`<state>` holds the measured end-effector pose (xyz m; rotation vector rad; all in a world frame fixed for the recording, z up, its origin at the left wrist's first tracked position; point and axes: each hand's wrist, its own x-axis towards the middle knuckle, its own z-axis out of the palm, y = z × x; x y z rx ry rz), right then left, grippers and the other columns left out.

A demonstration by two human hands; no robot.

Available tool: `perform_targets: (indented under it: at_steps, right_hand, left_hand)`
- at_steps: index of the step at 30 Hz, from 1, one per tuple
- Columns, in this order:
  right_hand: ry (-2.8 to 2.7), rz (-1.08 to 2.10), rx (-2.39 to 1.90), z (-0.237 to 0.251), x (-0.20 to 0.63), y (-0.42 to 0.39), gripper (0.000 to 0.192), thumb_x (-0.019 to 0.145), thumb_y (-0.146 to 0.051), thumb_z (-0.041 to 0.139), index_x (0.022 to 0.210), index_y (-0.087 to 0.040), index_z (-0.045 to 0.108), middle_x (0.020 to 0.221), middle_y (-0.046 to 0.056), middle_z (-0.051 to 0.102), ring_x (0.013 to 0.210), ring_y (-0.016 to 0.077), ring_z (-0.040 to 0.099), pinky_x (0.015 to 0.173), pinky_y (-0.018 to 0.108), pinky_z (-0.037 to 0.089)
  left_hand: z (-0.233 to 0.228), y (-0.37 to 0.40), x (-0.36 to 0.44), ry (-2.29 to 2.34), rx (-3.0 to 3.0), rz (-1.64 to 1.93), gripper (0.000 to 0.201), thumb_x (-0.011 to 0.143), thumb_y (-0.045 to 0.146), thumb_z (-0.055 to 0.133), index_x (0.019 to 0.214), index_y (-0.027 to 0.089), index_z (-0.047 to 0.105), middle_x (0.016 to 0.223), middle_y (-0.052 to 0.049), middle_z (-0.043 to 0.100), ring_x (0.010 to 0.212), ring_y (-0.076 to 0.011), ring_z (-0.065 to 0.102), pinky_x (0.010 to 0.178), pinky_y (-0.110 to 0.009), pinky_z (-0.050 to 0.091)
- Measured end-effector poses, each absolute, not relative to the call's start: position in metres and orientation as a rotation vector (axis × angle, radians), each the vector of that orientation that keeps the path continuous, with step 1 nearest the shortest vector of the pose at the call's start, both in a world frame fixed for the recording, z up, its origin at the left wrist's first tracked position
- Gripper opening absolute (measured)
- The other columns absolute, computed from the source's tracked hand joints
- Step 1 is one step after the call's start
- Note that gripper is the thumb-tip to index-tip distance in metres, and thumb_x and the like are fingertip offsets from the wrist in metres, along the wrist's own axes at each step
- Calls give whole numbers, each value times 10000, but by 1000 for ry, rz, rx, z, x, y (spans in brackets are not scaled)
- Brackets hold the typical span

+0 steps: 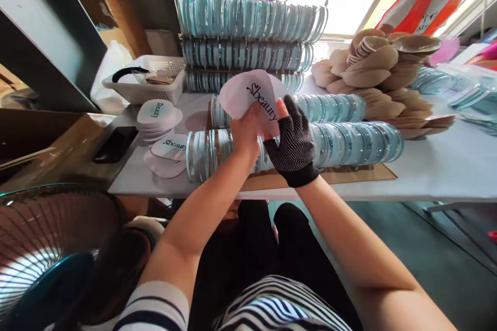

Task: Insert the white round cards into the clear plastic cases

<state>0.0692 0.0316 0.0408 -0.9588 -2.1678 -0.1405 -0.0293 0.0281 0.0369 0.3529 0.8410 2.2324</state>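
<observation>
My bare left hand (247,132) is closed on thin, rounded, pale pink printed inserts (248,93) with black "beauty" lettering. They fan apart a little, at least two of them. My right hand (293,139), in a black dotted glove with bare fingertips, grips their right edge, thumb toward the lettering. Below and behind both hands run two rows of clear, blue-tinted round plastic pieces (349,142) standing on edge. To the left lie a stack of similar inserts (157,116) and a few loose ones (166,158).
More rows of clear plastic pieces (248,18) rise at the back. A white basket (176,80) and a black phone (115,145) are on the left. Beige cup-shaped pieces (373,70) pile up on the right. A fan (50,248) stands low left; a person in an orange-and-white vest (419,8) is behind.
</observation>
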Motion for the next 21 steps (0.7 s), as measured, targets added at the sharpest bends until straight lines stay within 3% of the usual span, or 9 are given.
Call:
perform_targets:
  at_steps: [3,7,9,14,21]
  right_hand:
    - [-2056,65,-1147,56,65,41,441,925,-295,386,1303,-116,525,1195,178,632,1060,250,605,907,398,489]
    - [-1758,-1,-1251,71,97,31,389,919,-322,410,1170,-88,593,1095,198,657,953,238,618,848,360,497]
    - [-1848,-88,-1171,62,118,2,415,915,-359,425,1202,-110,593,1068,179,675,895,243,635,798,364,511]
    - [-2322,70,-1087,14,138,-67,409,955,-327,352,1266,-215,593,1014,86,734,813,208,681,731,319,527]
    - [-2463,17,-1361,4,84,-44,446,939,-327,388,1360,-225,496,807,77,727,672,211,664,625,284,439]
  left_hand:
    - [36,27,-40,814,362,2176,174,808,199,690,980,196,663,1168,-72,690,1121,-230,646,956,-387,546]
    - [38,32,-75,761,329,2147,271,875,236,614,1146,227,619,1292,-83,633,1166,-232,618,962,-432,539]
    - [37,35,-92,782,274,2176,343,878,251,617,1220,233,594,1318,-86,617,1174,-234,612,980,-442,524]
    - [29,40,-107,877,268,2174,458,829,306,698,1272,272,586,1275,-63,651,1164,-220,616,998,-395,503]
    - [21,38,-111,880,310,2153,542,813,383,715,1321,285,553,1266,-76,652,1156,-230,617,989,-401,505]
